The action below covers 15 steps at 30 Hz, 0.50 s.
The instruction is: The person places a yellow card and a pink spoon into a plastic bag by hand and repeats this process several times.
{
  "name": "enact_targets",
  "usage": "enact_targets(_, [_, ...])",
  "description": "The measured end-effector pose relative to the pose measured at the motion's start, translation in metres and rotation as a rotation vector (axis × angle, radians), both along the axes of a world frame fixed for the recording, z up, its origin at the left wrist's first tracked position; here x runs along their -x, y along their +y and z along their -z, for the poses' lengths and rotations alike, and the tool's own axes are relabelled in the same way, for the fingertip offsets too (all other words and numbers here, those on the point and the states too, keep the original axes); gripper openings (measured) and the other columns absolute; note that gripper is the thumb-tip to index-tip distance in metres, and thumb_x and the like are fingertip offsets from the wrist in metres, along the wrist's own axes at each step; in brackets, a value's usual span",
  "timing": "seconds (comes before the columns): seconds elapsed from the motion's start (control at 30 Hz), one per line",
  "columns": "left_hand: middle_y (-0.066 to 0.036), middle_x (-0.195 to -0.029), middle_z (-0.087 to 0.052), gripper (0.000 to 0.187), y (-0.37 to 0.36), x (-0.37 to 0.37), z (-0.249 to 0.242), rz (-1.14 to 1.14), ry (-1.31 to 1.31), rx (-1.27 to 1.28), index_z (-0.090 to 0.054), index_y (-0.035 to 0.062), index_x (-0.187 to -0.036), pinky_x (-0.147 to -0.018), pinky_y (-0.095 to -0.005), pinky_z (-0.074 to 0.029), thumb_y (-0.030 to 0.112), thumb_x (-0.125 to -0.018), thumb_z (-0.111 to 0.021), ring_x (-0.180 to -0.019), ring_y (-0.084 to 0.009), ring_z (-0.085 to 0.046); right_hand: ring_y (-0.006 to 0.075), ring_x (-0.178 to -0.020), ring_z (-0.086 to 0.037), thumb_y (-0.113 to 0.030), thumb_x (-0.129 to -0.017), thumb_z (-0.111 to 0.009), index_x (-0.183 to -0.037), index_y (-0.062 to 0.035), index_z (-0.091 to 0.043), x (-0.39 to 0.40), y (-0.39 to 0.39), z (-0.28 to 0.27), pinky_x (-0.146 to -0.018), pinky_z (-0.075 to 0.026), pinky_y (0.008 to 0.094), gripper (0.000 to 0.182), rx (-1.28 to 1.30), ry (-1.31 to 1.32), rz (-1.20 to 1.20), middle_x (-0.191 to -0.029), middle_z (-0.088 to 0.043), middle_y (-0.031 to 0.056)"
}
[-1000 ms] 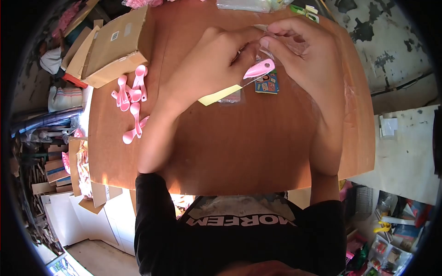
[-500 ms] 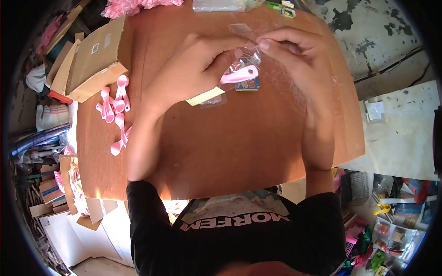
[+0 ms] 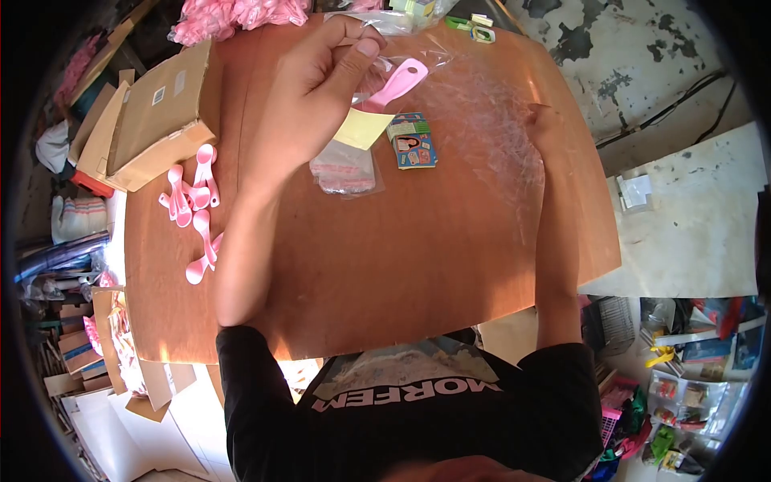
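My left hand (image 3: 333, 84) is closed, thumb pressed to the fingers, on a clear plastic bag (image 3: 385, 66). A pink measuring spoon (image 3: 404, 80) shows by its holed handle at the bag, its other end hidden behind the hand. Below that hand are a pale yellow paper (image 3: 366, 128) and a stack of small clear bags (image 3: 345, 173). Colourful printed cards (image 3: 414, 145) lie beside them. At the table's right side, my right hand (image 3: 550, 128) has its fingers curled together, next to a heap of thin clear plastic strips (image 3: 482, 120); I cannot make out what it holds.
Several pink spoons (image 3: 193, 197) lie on the table (image 3: 401, 265) at left, near a cardboard box (image 3: 157, 120). Pink packed items (image 3: 237, 20) and clear packaging (image 3: 418, 10) sit along the far edge, with a green tape dispenser (image 3: 474, 30) beside them.
My right hand has left the bag and moved right and down to the plastic strips. My left hand has shifted up and left with the bag; the spoon handle now tilts upward.
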State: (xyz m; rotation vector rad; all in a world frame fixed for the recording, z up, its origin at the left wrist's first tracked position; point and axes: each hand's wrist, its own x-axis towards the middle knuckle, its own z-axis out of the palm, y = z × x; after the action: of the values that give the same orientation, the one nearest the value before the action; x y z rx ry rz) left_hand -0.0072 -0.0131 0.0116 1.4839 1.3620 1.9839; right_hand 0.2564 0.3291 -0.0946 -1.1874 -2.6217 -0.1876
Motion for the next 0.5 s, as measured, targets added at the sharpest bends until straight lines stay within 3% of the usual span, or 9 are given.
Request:
enact_targets(0.07, [-0.004, -0.083, -0.066, 0.018, -0.001, 0.0, 0.0, 0.02, 0.0, 0.037, -0.06, -0.0019, -0.101, -0.065, -0.0225, -0.048, 0.014, -0.099, -0.052, -0.076, -0.008, -0.062, 0.0173, -0.055, -0.058, -0.013, -0.087, -0.063, -0.103, 0.0013, -0.069, -0.003, -0.009, 0.01, -0.055, -0.049, 0.0337, 0.022, 0.442, 0.598, 0.011, -0.077, -0.068, 0.0043])
enact_targets(0.1, [-0.004, -0.083, -0.066, 0.018, -0.003, 0.001, 0.001, 0.009, -0.005, 0.036, -0.06, -0.0019, -0.101, -0.065, -0.0225, -0.048, 0.014, -0.099, -0.052, -0.076, -0.008, -0.062, 0.0173, -0.055, -0.058, -0.013, -0.087, -0.063, -0.103, 0.0013, -0.069, 0.002, -0.02, 0.002, -0.055, -0.049, 0.0337, 0.022, 0.444, 0.591, 0.001, -0.077, -0.068, 0.0043])
enact_targets(0.17, [-0.005, -0.085, -0.067, 0.017, -0.003, 0.001, -0.002, 0.023, 0.007, 0.116, -0.06, -0.0012, -0.099, -0.068, -0.0237, -0.049, 0.014, -0.099, -0.052, -0.079, -0.0094, -0.064, 0.0178, -0.071, -0.067, -0.017, -0.081, -0.07, -0.101, 0.0, -0.071, 0.017, -0.058, -0.034, -0.064, -0.052, 0.0298, 0.027, 0.133, 0.468, -0.046, -0.079, -0.071, 0.0118])
enact_targets(0.2, [-0.005, -0.085, -0.067, 0.017, -0.002, 0.0, -0.003, 0.02, 0.011, 0.11, -0.06, -0.0012, -0.099, -0.068, -0.0237, -0.049, 0.014, -0.099, -0.052, -0.079, -0.0094, -0.064, 0.0178, -0.071, -0.067, -0.017, -0.081, -0.07, -0.101, 0.0, -0.071, 0.026, -0.075, -0.051, -0.064, -0.052, 0.0298, 0.027, 0.128, 0.472, -0.05, -0.079, -0.071, 0.0118])
enact_targets(0.27, [-0.006, -0.088, -0.068, 0.015, -0.001, -0.002, -0.002, 0.085, -0.089, 0.134, -0.06, -0.0013, -0.098, -0.071, -0.0232, -0.051, 0.011, -0.098, -0.051, -0.083, -0.0107, -0.066, 0.013, -0.077, -0.066, -0.019, -0.086, -0.07, -0.109, -0.0027, -0.07, 0.047, -0.11, -0.08, -0.066, -0.051, 0.0267, 0.028, 0.671, 0.639, -0.225, -0.088, -0.071, 0.0067])
enact_targets(0.3, [-0.011, -0.103, -0.068, 0.018, -0.002, 0.002, -0.001, 0.109, -0.047, 0.194, -0.058, -0.0004, -0.105, -0.079, -0.0282, -0.054, 0.014, -0.1, -0.05, -0.094, -0.0184, -0.068, 0.0112, -0.078, -0.065, -0.018, -0.089, -0.069, -0.112, -0.0029, -0.068, 0.055, -0.129, -0.088, -0.066, -0.05, 0.0254, 0.028, 0.698, 0.676, -0.404, -0.09, -0.07, 0.0045])
enact_targets(0.33, [-0.011, -0.103, -0.068, 0.018, 0.0, 0.003, 0.0, 0.101, -0.042, 0.191, -0.058, -0.0004, -0.105, -0.079, -0.0282, -0.054, 0.014, -0.1, -0.05, -0.094, -0.0184, -0.068, 0.0094, -0.079, -0.063, -0.017, -0.091, -0.067, -0.115, -0.0031, -0.067, 0.065, -0.148, -0.094, -0.065, -0.05, 0.0241, 0.028, 0.721, 0.712, -0.586, -0.093, -0.069, 0.0023])
enact_targets(0.43, [-0.01, -0.102, -0.066, 0.017, 0.004, 0.002, 0.005, 0.188, -0.166, 0.188, -0.058, -0.0009, -0.104, -0.083, -0.0303, -0.055, 0.013, -0.099, -0.05, -0.094, -0.0175, -0.067, 0.008, -0.077, -0.063, -0.012, -0.089, -0.069, -0.11, -0.0002, -0.067, 0.102, -0.198, -0.105, -0.064, -0.049, 0.023, 0.024, 0.926, 0.944, -0.773, -0.092, -0.068, 0.0022])
enact_targets(0.5, [-0.009, -0.101, -0.066, 0.015, 0.006, 0.004, 0.007, 0.167, -0.139, 0.12, -0.059, -0.0007, -0.103, -0.079, -0.0282, -0.055, 0.011, -0.099, -0.05, -0.093, -0.0153, -0.066, 0.008, -0.076, -0.063, -0.01, -0.088, -0.069, -0.108, 0.0006, -0.066, 0.125, -0.216, -0.109, -0.064, -0.049, 0.0229, 0.022, 0.915, 0.982, -0.758, -0.09, -0.068, 0.0021])
